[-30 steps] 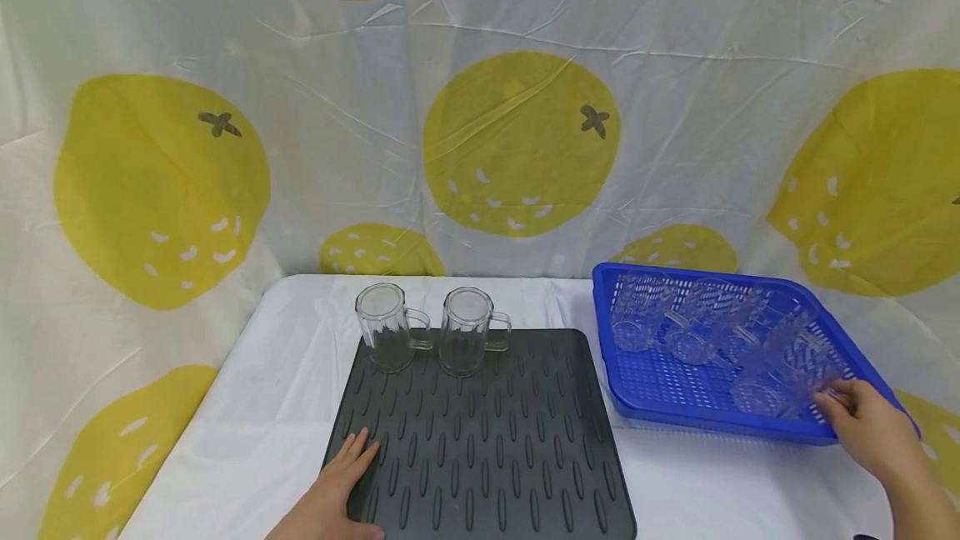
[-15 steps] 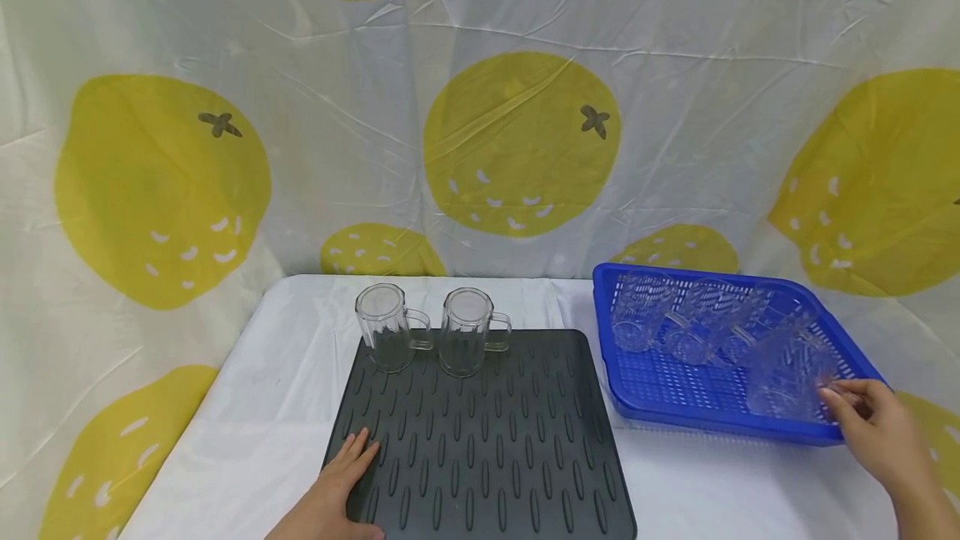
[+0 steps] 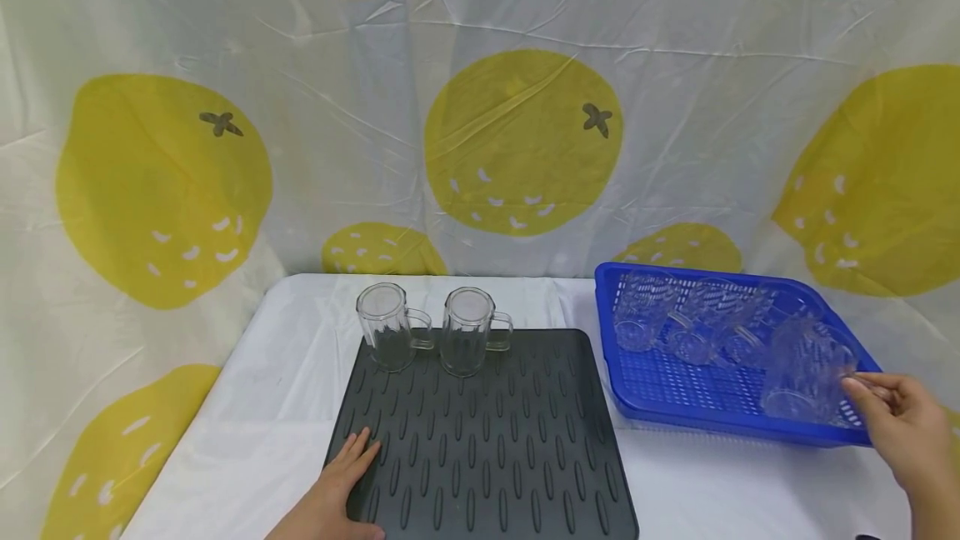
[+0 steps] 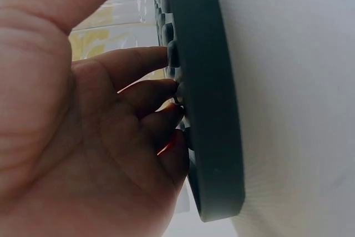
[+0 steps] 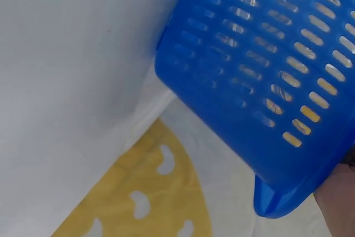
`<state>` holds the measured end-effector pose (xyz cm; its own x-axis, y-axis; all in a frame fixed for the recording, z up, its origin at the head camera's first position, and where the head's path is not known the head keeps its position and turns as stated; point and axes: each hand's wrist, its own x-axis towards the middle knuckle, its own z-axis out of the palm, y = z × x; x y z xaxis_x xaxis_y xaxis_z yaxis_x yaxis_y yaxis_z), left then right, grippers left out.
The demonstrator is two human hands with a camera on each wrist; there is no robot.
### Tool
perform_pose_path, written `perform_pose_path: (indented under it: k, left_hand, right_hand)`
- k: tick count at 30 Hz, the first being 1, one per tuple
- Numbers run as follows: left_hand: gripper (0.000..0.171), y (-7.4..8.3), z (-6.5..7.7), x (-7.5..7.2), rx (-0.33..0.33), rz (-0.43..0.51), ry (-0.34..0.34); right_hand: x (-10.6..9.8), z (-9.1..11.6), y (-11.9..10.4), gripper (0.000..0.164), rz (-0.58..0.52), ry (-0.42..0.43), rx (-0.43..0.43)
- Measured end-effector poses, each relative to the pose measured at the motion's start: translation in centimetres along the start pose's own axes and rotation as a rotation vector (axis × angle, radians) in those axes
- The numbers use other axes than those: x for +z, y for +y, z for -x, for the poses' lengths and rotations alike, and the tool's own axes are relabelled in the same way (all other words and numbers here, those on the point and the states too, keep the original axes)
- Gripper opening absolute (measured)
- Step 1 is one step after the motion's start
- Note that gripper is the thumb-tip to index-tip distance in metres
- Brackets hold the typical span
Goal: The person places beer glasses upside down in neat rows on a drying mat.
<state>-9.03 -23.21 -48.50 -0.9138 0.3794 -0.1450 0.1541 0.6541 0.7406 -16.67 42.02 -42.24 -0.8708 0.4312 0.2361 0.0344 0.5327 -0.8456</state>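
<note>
My left hand (image 3: 330, 490) rests with spread, straight fingers on the left edge of a dark grey ribbed mat (image 3: 517, 440). The left wrist view shows its fingertips (image 4: 166, 87) against the mat's raised ribs. Two clear glass mugs (image 3: 390, 332) stand side by side at the mat's far left, handles to the right. Over at the blue basket (image 3: 697, 411), my right hand (image 3: 907, 423) pinches the handle of another glass mug (image 3: 798, 373), which is tilted at the basket's near right corner. Only a bit of that hand (image 5: 335, 198) shows in the right wrist view, beyond the basket wall.
Several more clear mugs (image 3: 637, 315) lie in the basket's far part. A white cloth (image 3: 255, 415) covers the table, and a lemon-print curtain (image 3: 337, 123) hangs behind it. The slotted basket wall (image 5: 222, 65) fills much of the right wrist view.
My right hand has shifted slightly right, drawing the mug along by its handle; the mug has turned more upright. The basket's right side has edged left. My left hand has stayed in place.
</note>
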Motion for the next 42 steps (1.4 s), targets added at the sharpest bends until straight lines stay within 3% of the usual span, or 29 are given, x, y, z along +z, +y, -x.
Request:
perform_pose_path:
  k: [4, 11, 18, 20, 30, 38, 42]
  left_hand:
    - [0.105, 0.0, 0.0, 0.0, 0.006, -0.01, 0.0]
    - [0.104, 0.0, 0.0, 0.0, 0.041, -0.059, 0.01]
    - [0.104, -0.1, 0.0, 0.0, 0.02, -0.037, -0.002]
    - [0.105, -0.1, 0.0, 0.0, 0.003, -0.015, -0.003]
    - [0.107, 0.3, 0.0, 0.1, -0.014, 0.007, 0.006]
    - [0.108, 0.2, -0.1, -0.1, -0.022, -0.024, -0.012]
    - [0.108, 0.2, 0.0, -0.2, -0.026, -0.021, -0.015]
  right_hand:
    - [0.2, 0.2, -0.6, 0.022, -0.036, 0.06, 0.019]
    - [0.6, 0.3, -1.8, 0.027, -0.212, 0.113, -0.069]
    - [1.0, 0.6, -2.7, 0.015, -0.629, 0.158, -0.04]
    - [1.2, 0.7, -3.0, 0.014, -0.68, 0.178, -0.037]
    - [1.2, 1.1, -4.3, 0.012, -0.506, 0.19, 0.062]
    - [1.6, 1.2, -6.4, 0.01, -0.54, 0.25, 0.133]
    - [1.9, 1.7, -7.4, 0.01, -0.588, 0.273, 0.087]
